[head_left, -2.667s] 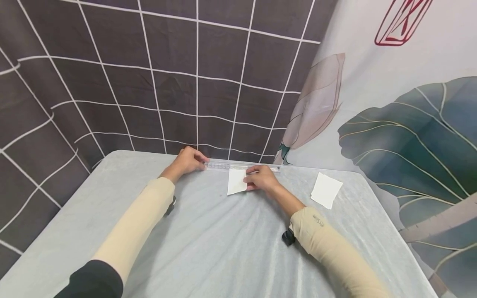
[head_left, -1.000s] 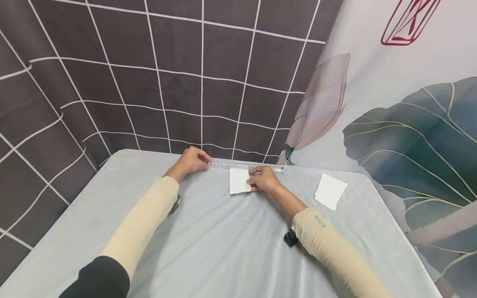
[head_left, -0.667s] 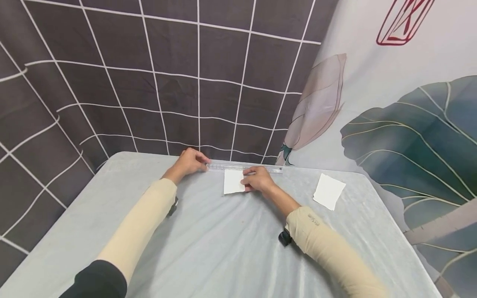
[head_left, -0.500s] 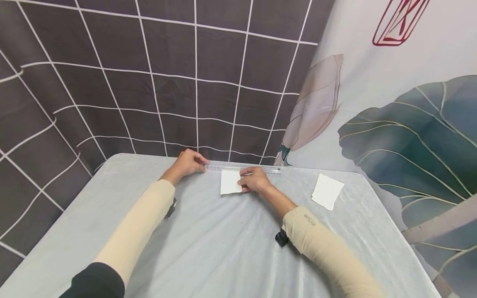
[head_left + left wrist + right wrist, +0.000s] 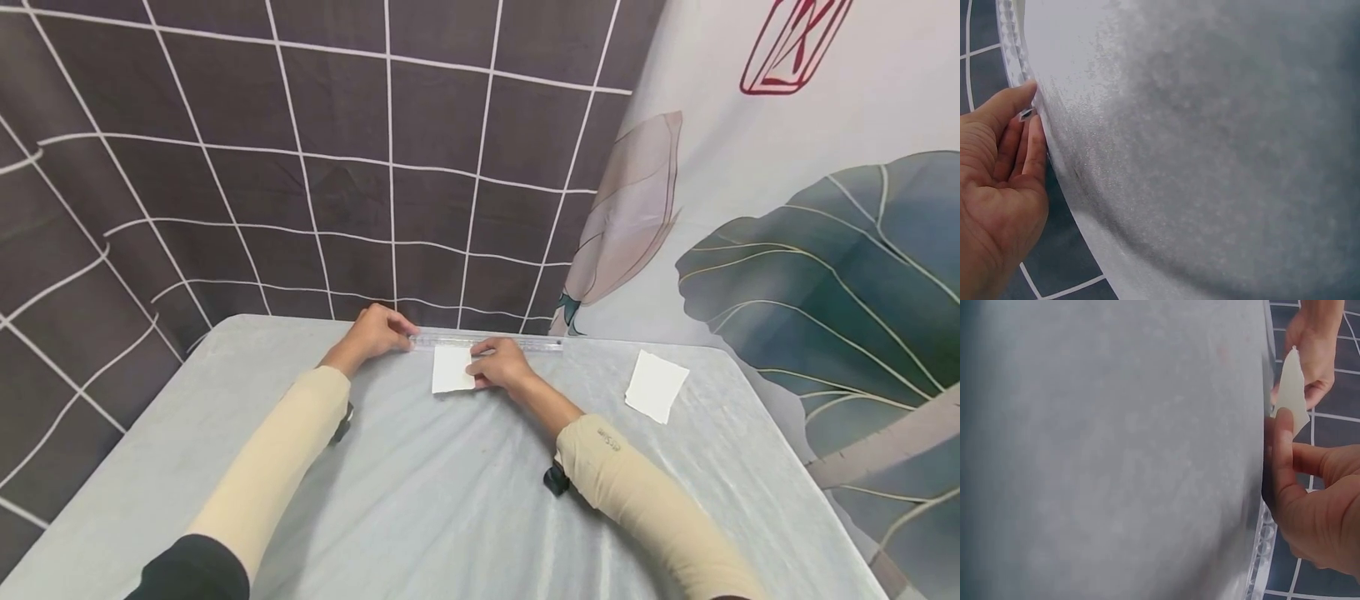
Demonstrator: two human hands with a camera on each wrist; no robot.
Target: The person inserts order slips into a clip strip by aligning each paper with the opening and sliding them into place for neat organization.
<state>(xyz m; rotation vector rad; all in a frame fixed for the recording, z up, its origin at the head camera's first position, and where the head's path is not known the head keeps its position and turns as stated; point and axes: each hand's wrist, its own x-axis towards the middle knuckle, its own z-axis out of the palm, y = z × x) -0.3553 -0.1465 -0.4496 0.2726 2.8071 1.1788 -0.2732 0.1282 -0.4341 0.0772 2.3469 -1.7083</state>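
Note:
A clear plastic ruler (image 5: 542, 344) lies along the far edge of the cloth-covered table. My left hand (image 5: 372, 335) pinches its left end between thumb and fingers; the left wrist view shows the thumb of that hand (image 5: 1000, 156) over the ruler's tip. A torn-edged white piece of paper (image 5: 452, 372) is pinched at its right side by my right hand (image 5: 502, 364), and its top edge meets the ruler. In the right wrist view the paper (image 5: 1292, 387) stands tilted in the fingers, and round shapes show along the ruler (image 5: 1262, 545).
A second white piece of paper (image 5: 657, 386) lies on the table's right side. Grey cloth (image 5: 450, 500) with folds covers the table. Behind the far edge hangs a dark curtain with white grid lines (image 5: 330, 192), and a leaf-print curtain (image 5: 825, 275) hangs on the right.
My right hand has slid the paper left along the ruler, toward my left hand, and the paper sits squarer than at first. My left hand keeps its pinch on the ruler's end.

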